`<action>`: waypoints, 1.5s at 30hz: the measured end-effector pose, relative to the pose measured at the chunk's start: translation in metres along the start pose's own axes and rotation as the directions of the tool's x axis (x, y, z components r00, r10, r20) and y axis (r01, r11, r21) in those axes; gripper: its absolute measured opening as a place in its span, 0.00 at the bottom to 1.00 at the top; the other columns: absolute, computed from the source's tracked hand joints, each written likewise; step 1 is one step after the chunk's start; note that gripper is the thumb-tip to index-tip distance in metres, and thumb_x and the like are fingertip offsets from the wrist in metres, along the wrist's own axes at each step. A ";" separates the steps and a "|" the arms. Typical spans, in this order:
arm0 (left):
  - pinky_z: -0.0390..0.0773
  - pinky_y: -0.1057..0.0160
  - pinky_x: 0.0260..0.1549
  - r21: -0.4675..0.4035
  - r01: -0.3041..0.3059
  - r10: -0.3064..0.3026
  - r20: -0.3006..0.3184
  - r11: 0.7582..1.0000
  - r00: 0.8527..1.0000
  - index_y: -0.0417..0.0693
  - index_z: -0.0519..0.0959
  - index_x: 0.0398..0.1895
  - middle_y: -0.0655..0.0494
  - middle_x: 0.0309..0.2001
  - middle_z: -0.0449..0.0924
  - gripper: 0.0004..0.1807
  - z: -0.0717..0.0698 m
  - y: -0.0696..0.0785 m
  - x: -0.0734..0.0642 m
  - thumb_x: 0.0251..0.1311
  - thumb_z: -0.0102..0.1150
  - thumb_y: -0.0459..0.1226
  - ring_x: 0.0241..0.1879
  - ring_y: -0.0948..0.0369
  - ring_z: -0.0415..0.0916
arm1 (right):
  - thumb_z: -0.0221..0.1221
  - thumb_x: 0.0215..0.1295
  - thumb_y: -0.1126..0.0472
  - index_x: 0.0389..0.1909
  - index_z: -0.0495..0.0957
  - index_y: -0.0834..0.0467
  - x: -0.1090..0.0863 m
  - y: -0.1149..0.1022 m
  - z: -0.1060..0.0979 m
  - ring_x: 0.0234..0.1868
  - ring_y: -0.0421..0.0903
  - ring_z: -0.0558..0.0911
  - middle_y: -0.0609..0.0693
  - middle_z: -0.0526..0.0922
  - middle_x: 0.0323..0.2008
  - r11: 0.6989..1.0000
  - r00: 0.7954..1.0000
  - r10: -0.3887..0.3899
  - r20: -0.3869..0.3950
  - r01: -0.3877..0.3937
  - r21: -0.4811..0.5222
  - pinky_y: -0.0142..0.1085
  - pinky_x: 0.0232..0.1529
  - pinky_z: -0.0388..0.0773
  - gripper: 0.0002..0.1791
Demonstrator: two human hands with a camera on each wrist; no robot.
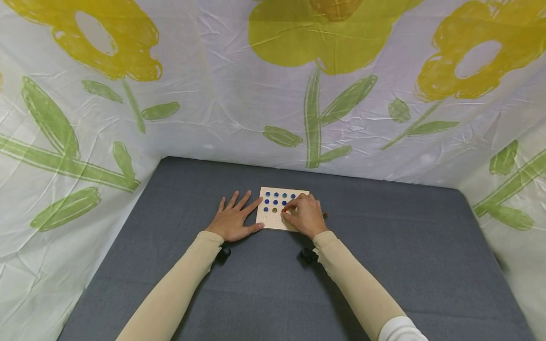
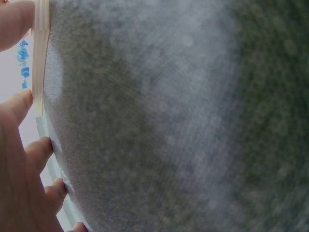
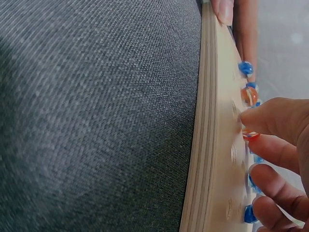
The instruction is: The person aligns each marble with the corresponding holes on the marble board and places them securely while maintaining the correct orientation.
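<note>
A pale wooden board (image 1: 269,225) with rows of round holes lies flat on the table. Blue marbles (image 1: 275,202) fill the upper rows, and an amber marble (image 1: 275,210) sits in the third row. Between thumb and index finger, my right hand (image 1: 308,215) pinches an orange-red marble (image 3: 251,136) at the board's surface, just right of the amber one. This hand hides the board's right part. My left hand (image 1: 233,221) lies with spread fingers on the table, its thumb and index fingertip touching the board's left edge.
Just right of the right hand, a small dark reddish marble (image 1: 325,215) is partly visible on the dark grey tabletop (image 1: 405,246). White cloth with yellow flowers (image 1: 230,118) surrounds the back and sides. Front-row holes (image 3: 233,154) show in the right wrist view.
</note>
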State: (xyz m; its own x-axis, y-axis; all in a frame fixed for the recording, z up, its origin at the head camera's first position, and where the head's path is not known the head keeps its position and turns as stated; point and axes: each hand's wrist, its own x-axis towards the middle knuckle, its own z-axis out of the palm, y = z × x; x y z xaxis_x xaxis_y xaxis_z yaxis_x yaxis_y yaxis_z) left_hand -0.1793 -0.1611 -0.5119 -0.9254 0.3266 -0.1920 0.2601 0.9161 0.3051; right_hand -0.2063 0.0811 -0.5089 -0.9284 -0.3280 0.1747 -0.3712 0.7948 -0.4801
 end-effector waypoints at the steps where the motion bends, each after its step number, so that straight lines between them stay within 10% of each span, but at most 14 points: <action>1: 0.36 0.31 0.72 -0.002 -0.001 0.001 -0.001 1.000 1.000 0.63 0.51 0.83 0.49 0.82 0.43 0.46 0.000 0.000 0.000 0.67 0.46 0.69 0.79 0.41 0.34 | 0.73 0.59 0.55 0.34 0.91 0.53 0.000 0.000 0.000 0.36 0.49 0.73 0.49 0.82 0.33 1.000 1.000 -0.001 -0.002 0.001 0.002 0.46 0.38 0.67 0.07; 45: 0.34 0.32 0.72 -0.011 -0.001 0.001 0.002 1.000 1.000 0.63 0.50 0.83 0.49 0.82 0.42 0.46 0.001 -0.002 0.000 0.68 0.47 0.68 0.79 0.41 0.32 | 0.72 0.61 0.56 0.45 0.88 0.59 -0.032 0.038 -0.045 0.42 0.54 0.80 0.54 0.83 0.38 0.995 0.995 0.077 -0.056 -0.073 0.071 0.49 0.43 0.78 0.14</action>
State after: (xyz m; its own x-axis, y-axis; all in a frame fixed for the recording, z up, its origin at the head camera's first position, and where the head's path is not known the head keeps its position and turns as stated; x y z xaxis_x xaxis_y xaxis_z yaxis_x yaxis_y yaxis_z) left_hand -0.1791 -0.1626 -0.5136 -0.9246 0.3281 -0.1937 0.2579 0.9131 0.3157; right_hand -0.1917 0.1446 -0.4938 -0.9537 -0.2372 0.1851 -0.3005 0.7783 -0.5513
